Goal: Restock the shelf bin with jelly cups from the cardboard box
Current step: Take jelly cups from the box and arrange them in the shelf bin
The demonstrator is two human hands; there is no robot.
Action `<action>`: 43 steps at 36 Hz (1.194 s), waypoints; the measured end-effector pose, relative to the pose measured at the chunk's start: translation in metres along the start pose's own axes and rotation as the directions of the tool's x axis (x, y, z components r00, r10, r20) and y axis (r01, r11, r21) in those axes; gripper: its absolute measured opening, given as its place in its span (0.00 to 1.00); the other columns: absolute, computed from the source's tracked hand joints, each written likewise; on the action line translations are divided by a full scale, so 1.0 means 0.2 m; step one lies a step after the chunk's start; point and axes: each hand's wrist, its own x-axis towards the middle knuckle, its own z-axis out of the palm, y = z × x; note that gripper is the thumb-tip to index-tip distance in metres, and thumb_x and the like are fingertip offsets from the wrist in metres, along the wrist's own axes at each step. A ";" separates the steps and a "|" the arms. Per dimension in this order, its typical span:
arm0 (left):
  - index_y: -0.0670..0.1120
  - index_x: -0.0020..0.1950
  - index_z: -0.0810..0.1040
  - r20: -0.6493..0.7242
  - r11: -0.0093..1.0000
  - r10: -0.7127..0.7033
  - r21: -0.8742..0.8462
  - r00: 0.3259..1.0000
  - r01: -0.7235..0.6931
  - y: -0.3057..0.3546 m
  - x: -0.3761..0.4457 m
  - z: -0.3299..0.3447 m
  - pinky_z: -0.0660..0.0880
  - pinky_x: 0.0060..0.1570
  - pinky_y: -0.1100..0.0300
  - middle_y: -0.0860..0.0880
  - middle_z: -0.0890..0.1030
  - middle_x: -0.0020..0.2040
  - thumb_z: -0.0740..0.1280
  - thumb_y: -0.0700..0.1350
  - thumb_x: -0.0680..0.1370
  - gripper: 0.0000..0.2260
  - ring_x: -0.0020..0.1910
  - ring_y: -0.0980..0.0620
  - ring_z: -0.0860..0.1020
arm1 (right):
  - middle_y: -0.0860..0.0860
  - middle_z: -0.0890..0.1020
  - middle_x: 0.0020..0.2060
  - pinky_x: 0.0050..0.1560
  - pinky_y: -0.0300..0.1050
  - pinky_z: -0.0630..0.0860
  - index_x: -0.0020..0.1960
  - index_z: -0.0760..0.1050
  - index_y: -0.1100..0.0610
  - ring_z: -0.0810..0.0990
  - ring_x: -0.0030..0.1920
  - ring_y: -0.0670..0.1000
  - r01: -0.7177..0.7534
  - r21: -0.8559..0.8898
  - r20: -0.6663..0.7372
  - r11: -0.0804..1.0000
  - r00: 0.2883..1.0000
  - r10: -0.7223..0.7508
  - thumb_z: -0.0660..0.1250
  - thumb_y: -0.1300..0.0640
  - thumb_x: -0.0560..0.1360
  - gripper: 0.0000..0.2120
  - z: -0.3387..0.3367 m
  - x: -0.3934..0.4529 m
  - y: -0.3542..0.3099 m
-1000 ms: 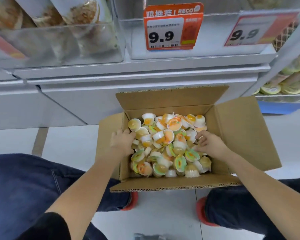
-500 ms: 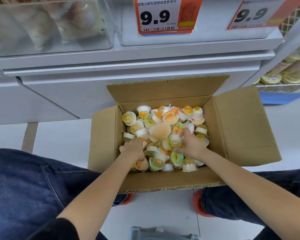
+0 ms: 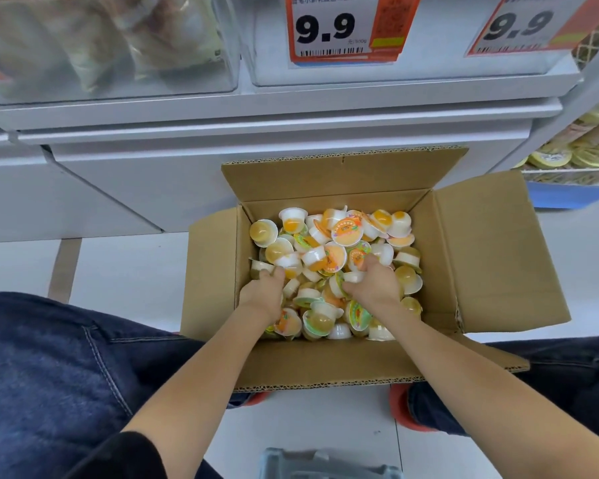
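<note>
the left hand (image 3: 261, 293) sits in the box (image 3: 481, 250) near its left wall, fingers curled down into the cups (image 3: 346, 233); whether it has hold of any i cannot tell. the right hand (image 3: 374, 283) lies mid-box, fingers curled round 1 or 2 cups. the cups fill the box in a loose heap, small domed tubs, white and amber, foil lids orange or green, tipped every way. the bin (image 3: 412, 70) stands above and beyond the box, nearer the right hand, so the lift goes up and away from the body.

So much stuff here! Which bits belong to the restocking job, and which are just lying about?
Job:
- cardboard box
- jelly cups
- left hand and right hand, both digging into the cups

Lying about:
- price tags
- bagged snacks
- yellow tubs
</note>
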 end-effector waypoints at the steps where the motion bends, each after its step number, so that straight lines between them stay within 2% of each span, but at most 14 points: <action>1: 0.45 0.68 0.60 -0.021 1.000 -0.011 -0.017 1.000 0.011 0.01 0.00 -0.02 0.74 0.42 0.52 0.42 0.69 0.62 0.70 0.44 0.73 0.28 0.54 0.40 0.77 | 0.53 0.74 0.41 0.32 0.43 0.64 0.52 0.67 0.58 0.71 0.44 0.53 0.023 0.023 -0.010 0.999 1.000 -0.022 0.73 0.52 0.68 0.21 0.00 -0.01 0.01; 5: 0.44 0.64 0.62 -0.117 0.964 -0.137 -0.242 0.984 0.106 0.05 -0.02 -0.10 0.71 0.43 0.55 0.46 0.74 0.58 0.72 0.49 0.70 0.28 0.59 0.44 0.72 | 0.50 0.69 0.36 0.31 0.43 0.62 0.46 0.66 0.57 0.67 0.46 0.53 0.088 0.204 -0.008 0.975 0.996 -0.088 0.73 0.60 0.66 0.17 -0.04 -0.05 0.04; 7: 0.42 0.64 0.62 -0.049 0.825 -0.213 -0.545 0.976 0.152 0.07 -0.02 -0.17 0.74 0.44 0.56 0.46 0.75 0.58 0.72 0.49 0.68 0.30 0.57 0.45 0.74 | 0.48 0.69 0.36 0.33 0.43 0.65 0.50 0.67 0.56 0.68 0.46 0.52 0.125 0.305 0.002 0.944 0.991 -0.132 0.74 0.63 0.66 0.19 -0.10 -0.08 0.03; 10: 0.43 0.66 0.68 0.223 0.294 -0.136 -0.921 0.965 0.254 0.11 -0.07 -0.32 0.75 0.39 0.58 0.46 0.76 0.57 0.74 0.48 0.69 0.29 0.52 0.49 0.78 | 0.50 0.70 0.45 0.39 0.43 0.70 0.57 0.65 0.53 0.71 0.48 0.51 0.176 0.428 -0.009 0.887 0.982 -0.191 0.75 0.63 0.66 0.26 -0.23 -0.13 -0.01; 12: 0.42 0.64 0.71 0.388 -0.082 0.020 -0.918 0.921 0.389 0.12 -0.14 -0.42 0.79 0.45 0.53 0.43 0.75 0.59 0.72 0.43 0.72 0.22 0.52 0.45 0.79 | 0.51 0.70 0.48 0.40 0.42 0.71 0.60 0.65 0.53 0.72 0.47 0.50 0.227 0.448 -0.026 0.865 0.970 -0.241 0.76 0.63 0.66 0.29 -0.35 -0.18 -0.06; 14: 0.41 0.65 0.72 0.431 -0.296 0.193 -0.831 0.881 0.472 0.12 -0.21 -0.51 0.80 0.47 0.46 0.38 0.73 0.64 0.71 0.42 0.73 0.21 0.53 0.38 0.79 | 0.51 0.72 0.52 0.39 0.43 0.74 0.61 0.65 0.51 0.74 0.44 0.48 0.275 0.465 -0.027 0.842 0.955 -0.297 0.76 0.63 0.66 0.29 -0.48 -0.24 -0.11; 17: 0.43 0.60 0.75 0.399 -0.233 0.348 -0.840 0.848 0.491 0.11 -0.33 -0.65 0.77 0.51 0.42 0.38 0.77 0.61 0.68 0.48 0.75 0.17 0.49 0.37 0.80 | 0.48 0.72 0.55 0.38 0.42 0.74 0.61 0.66 0.47 0.75 0.46 0.49 0.359 0.484 -0.066 0.798 0.925 -0.375 0.75 0.62 0.68 0.28 -0.64 -0.35 -0.17; 21: 0.47 0.49 0.76 0.311 -0.116 0.356 -0.921 0.881 0.373 0.14 -0.51 -0.81 0.71 0.57 0.44 0.44 0.80 0.48 0.66 0.57 0.74 0.14 0.44 0.46 0.81 | 0.46 0.74 0.55 0.48 0.37 0.73 0.59 0.67 0.46 0.75 0.50 0.42 0.498 0.483 -0.124 0.720 0.853 -0.507 0.76 0.62 0.66 0.28 -0.80 -0.50 -0.23; 26: 0.39 0.50 0.77 0.179 -0.269 0.364 -0.919 0.914 0.288 0.19 -0.65 -0.92 0.81 0.40 0.48 0.39 0.80 0.46 0.70 0.53 0.71 0.18 0.38 0.42 0.83 | 0.45 0.75 0.52 0.46 0.30 0.70 0.58 0.68 0.51 0.74 0.50 0.35 0.661 0.380 -0.160 0.647 0.736 -0.658 0.76 0.62 0.66 0.25 -0.93 -0.62 -0.30; 30: 0.41 0.49 0.79 0.067 -0.341 0.420 -0.912 0.905 0.226 0.21 -0.69 -0.97 0.80 0.43 0.49 0.41 0.81 0.47 0.69 0.51 0.67 0.17 0.45 0.45 0.80 | 0.45 0.77 0.52 0.51 0.35 0.75 0.58 0.70 0.50 0.77 0.51 0.39 0.732 0.372 -0.214 0.570 0.666 -0.715 0.75 0.63 0.66 0.25 -1.00 -0.66 -0.41; 33: 0.41 0.56 0.76 -0.036 -0.365 0.439 -0.920 0.898 0.142 0.23 -0.71 -1.01 0.80 0.44 0.49 0.39 0.80 0.52 0.63 0.52 0.75 0.17 0.48 0.44 0.79 | 0.44 0.78 0.52 0.53 0.44 0.77 0.58 0.73 0.49 0.78 0.52 0.44 0.782 0.281 -0.225 0.556 0.617 -0.754 0.73 0.59 0.65 0.23 -1.04 -0.66 -0.49; 36: 0.38 0.63 0.73 -0.117 -0.432 0.481 -0.894 0.869 0.119 0.22 -0.74 -1.07 0.78 0.51 0.47 0.36 0.77 0.60 0.59 0.49 0.79 0.19 0.55 0.41 0.78 | 0.43 0.79 0.54 0.56 0.45 0.77 0.57 0.74 0.46 0.77 0.54 0.43 0.785 0.258 -0.256 0.564 0.618 -0.743 0.74 0.62 0.66 0.23 -1.08 -0.65 -0.56; 40: 0.35 0.58 0.79 -0.242 -0.445 0.596 -0.893 0.766 0.064 0.16 -0.76 -1.15 0.79 0.52 0.49 0.35 0.76 0.61 0.78 0.40 0.65 0.23 0.57 0.40 0.78 | 0.42 0.80 0.56 0.59 0.45 0.76 0.59 0.76 0.45 0.78 0.57 0.44 0.754 0.410 -0.230 0.513 0.630 -0.742 0.74 0.62 0.69 0.22 -1.15 -0.61 -0.59; 43: 0.36 0.56 0.80 -0.263 -0.391 0.579 -0.920 0.772 -0.020 0.15 -0.74 -1.18 0.80 0.51 0.51 0.35 0.78 0.60 0.80 0.38 0.61 0.25 0.56 0.41 0.79 | 0.42 0.80 0.57 0.61 0.45 0.75 0.60 0.76 0.47 0.78 0.59 0.45 0.741 0.457 -0.188 0.493 0.622 -0.761 0.75 0.61 0.69 0.22 -1.18 -0.57 -0.62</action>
